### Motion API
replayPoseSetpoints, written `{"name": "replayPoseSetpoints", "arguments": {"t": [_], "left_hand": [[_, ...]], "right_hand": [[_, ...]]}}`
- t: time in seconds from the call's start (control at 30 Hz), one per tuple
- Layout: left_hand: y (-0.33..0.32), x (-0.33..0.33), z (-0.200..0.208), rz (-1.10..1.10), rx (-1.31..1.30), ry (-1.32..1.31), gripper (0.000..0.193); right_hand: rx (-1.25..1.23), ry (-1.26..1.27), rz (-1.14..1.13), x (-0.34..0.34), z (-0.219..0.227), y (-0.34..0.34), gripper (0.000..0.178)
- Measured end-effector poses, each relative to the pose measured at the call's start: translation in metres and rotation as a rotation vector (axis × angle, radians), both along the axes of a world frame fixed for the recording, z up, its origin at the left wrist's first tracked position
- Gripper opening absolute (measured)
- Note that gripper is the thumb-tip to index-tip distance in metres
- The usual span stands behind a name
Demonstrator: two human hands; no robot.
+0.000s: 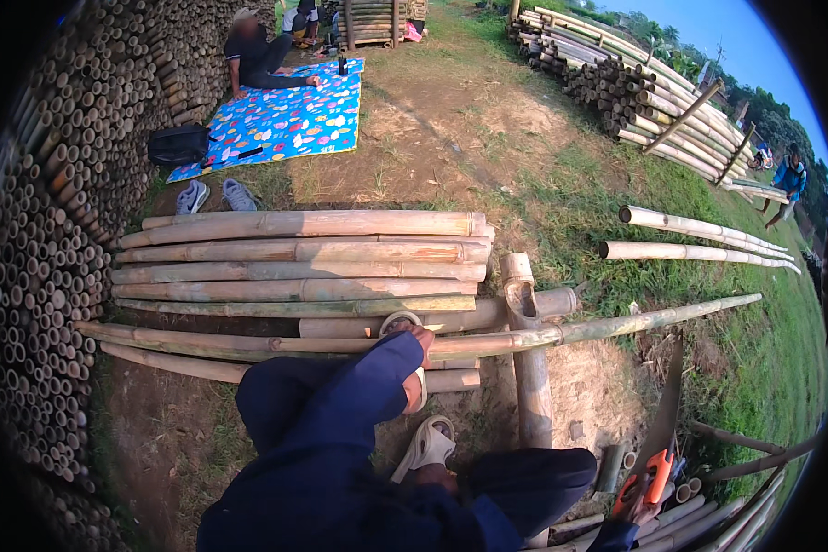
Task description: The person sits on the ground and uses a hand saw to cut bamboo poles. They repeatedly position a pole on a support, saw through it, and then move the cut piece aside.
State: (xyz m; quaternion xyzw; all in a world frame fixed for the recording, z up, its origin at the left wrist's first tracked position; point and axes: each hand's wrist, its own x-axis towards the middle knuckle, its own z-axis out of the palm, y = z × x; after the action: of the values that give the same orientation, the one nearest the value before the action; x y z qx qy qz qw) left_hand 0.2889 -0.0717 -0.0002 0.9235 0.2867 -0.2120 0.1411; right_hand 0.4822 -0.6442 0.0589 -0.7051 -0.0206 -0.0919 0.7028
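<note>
A long bamboo pole (598,328) lies crosswise before me, resting on an upright, notched bamboo post (523,304). My left hand (423,339) is closed on this pole, though the dark sleeve hides part of its fingers. Beside that hand, my sandalled foot (401,322) is planted over the poles. At the lower right, my right hand (651,511) grips the orange handle of a handsaw (664,414). The saw's blade points up and away, apart from the pole. My other sandal (430,443) is on the ground between my knees.
Several cut bamboo poles (304,250) lie side by side just beyond. Stacked bamboo (46,294) walls the left. A person (258,60) sits on a blue patterned mat (294,120) near shoes (239,195) and a black bag (178,145). Another person (787,184) carries poles far right.
</note>
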Motion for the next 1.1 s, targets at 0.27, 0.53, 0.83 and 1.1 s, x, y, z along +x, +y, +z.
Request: {"name": "replayPoseSetpoints", "arguments": {"t": [0.27, 0.53, 0.83, 1.1], "left_hand": [[0.009, -0.027, -0.014, 0.006, 0.137, -0.076, 0.063], [0.007, -0.017, -0.007, 0.057, 0.085, -0.031, 0.072], [0.018, -0.009, -0.007, 0.101, 0.085, 0.018, 0.083], [0.016, -0.012, -0.002, 0.115, 0.048, 0.079, 0.089]], "right_hand": [[-0.002, 0.110, 0.454, -0.071, 0.057, 0.130, 0.019], [-0.156, 0.167, 0.652, -0.097, 0.021, 0.145, 0.028], [-0.104, 0.109, 0.676, -0.099, -0.018, 0.160, 0.027], [-0.426, 0.076, 0.819, -0.110, -0.001, 0.138, 0.032]]}}
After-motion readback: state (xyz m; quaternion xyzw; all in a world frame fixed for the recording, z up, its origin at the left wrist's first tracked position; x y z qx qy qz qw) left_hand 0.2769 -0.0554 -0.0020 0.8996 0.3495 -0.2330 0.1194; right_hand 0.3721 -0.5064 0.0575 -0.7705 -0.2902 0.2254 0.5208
